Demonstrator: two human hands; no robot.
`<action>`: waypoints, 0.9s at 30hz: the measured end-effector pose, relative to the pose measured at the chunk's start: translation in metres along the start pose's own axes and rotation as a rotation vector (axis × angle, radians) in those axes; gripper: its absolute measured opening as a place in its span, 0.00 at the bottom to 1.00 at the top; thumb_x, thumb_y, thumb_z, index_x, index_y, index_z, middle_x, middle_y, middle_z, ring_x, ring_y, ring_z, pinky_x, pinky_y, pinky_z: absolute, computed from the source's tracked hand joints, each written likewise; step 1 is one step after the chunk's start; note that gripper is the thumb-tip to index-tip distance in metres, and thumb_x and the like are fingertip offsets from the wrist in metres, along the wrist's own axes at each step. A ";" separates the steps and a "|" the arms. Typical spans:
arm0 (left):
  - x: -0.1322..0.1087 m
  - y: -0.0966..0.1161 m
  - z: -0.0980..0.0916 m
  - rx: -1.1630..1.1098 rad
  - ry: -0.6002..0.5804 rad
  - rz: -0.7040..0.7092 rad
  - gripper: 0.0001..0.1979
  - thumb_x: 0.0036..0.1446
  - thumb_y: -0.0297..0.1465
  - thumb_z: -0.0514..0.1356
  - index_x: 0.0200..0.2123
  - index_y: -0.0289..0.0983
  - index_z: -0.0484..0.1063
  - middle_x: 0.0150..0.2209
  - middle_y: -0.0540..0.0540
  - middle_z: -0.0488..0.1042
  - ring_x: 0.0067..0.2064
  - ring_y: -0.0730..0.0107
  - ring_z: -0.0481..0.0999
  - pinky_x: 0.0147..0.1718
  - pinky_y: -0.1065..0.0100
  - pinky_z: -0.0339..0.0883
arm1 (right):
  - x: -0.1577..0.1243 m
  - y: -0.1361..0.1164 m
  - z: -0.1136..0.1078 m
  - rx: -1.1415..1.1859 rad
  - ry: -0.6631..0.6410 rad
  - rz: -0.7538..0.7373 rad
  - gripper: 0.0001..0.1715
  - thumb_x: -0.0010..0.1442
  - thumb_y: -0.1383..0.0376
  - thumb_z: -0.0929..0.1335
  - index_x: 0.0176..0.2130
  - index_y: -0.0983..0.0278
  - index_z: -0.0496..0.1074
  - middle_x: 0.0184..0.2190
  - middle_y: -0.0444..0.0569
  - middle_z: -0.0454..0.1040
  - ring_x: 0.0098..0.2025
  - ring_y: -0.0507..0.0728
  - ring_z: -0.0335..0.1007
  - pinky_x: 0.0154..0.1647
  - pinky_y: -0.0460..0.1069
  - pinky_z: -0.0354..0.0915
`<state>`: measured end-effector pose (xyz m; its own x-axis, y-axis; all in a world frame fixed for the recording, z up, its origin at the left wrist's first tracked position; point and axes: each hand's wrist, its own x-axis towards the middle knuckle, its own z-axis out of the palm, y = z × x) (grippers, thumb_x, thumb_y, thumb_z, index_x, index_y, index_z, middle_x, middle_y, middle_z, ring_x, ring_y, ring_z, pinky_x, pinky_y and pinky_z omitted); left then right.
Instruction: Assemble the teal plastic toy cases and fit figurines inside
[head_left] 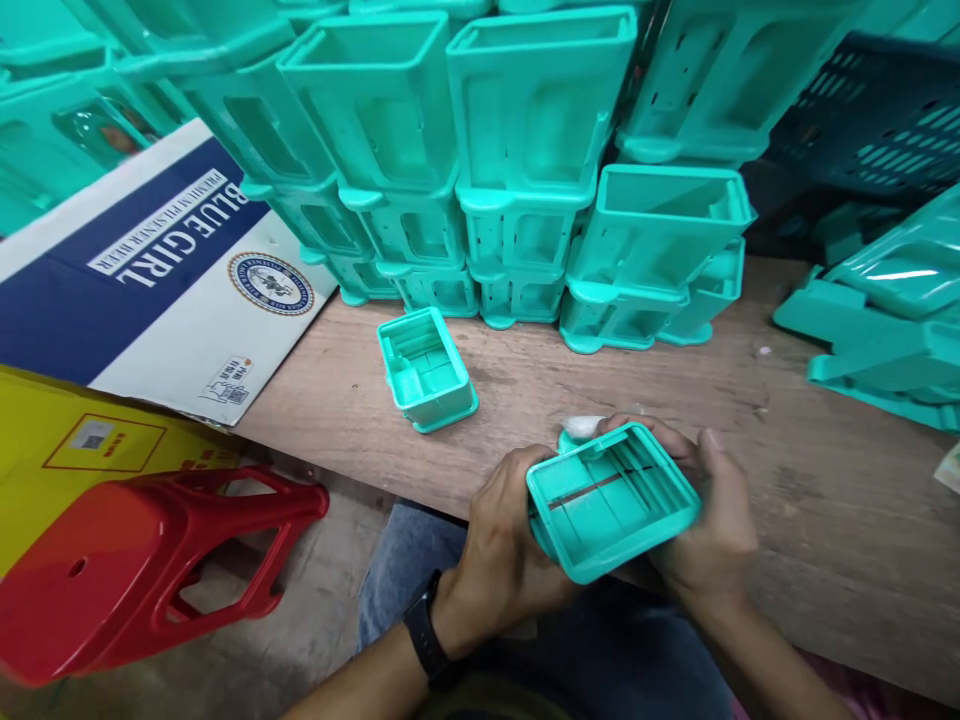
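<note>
I hold a teal plastic tray part [611, 500] with ribs inside, its open side tilted up toward me, just above the front edge of the wooden table [825, 520]. My left hand [502, 545], with a black watch on the wrist, grips its left end. My right hand [712, 515] grips its right end, fingers curled over the far rim. A small white scrap [581, 426] lies just behind the part. A second, similar teal part [426, 368] rests alone on the table to the left, apart from both hands.
Stacks of teal plastic housings [517, 170] line the back of the table. More teal parts [885, 310] and a dark blue crate [877, 110] sit at right. A "Blue Girl" cardboard box [150, 280], a yellow box [67, 450] and a red plastic stool [150, 560] are at left.
</note>
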<state>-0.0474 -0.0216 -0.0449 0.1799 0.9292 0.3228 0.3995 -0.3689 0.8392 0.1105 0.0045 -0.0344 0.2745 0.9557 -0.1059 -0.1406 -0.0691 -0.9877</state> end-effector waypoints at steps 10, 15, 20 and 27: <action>-0.001 -0.008 0.003 -0.020 -0.027 0.062 0.37 0.54 0.37 0.71 0.63 0.39 0.58 0.54 0.38 0.75 0.54 0.50 0.79 0.52 0.53 0.79 | 0.003 -0.008 -0.011 -0.010 -0.215 0.037 0.43 0.66 0.32 0.57 0.53 0.58 0.80 0.56 0.52 0.81 0.54 0.67 0.79 0.51 0.60 0.75; -0.001 -0.009 0.008 -0.037 -0.001 0.023 0.38 0.54 0.39 0.72 0.62 0.40 0.59 0.54 0.39 0.75 0.53 0.50 0.80 0.52 0.52 0.78 | 0.002 -0.009 -0.004 0.073 -0.131 0.011 0.43 0.66 0.32 0.57 0.49 0.59 0.82 0.54 0.53 0.82 0.52 0.68 0.80 0.51 0.61 0.76; -0.001 -0.011 0.009 -0.059 0.034 0.069 0.36 0.53 0.36 0.72 0.60 0.40 0.61 0.52 0.40 0.75 0.52 0.51 0.79 0.51 0.53 0.77 | 0.002 -0.007 -0.001 0.042 -0.182 -0.020 0.45 0.70 0.36 0.51 0.48 0.60 0.81 0.49 0.56 0.84 0.50 0.69 0.82 0.49 0.64 0.76; 0.003 -0.003 0.004 -0.118 0.022 0.057 0.32 0.55 0.35 0.72 0.58 0.39 0.63 0.51 0.40 0.76 0.52 0.52 0.79 0.52 0.54 0.76 | 0.010 -0.006 -0.049 -0.371 -0.539 -0.190 0.47 0.61 0.35 0.69 0.70 0.55 0.64 0.68 0.54 0.69 0.66 0.69 0.69 0.63 0.61 0.70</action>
<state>-0.0450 -0.0181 -0.0484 0.1791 0.9074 0.3801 0.2808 -0.4174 0.8642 0.1607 0.0009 -0.0355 -0.2640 0.9632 0.0503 0.2254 0.1123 -0.9678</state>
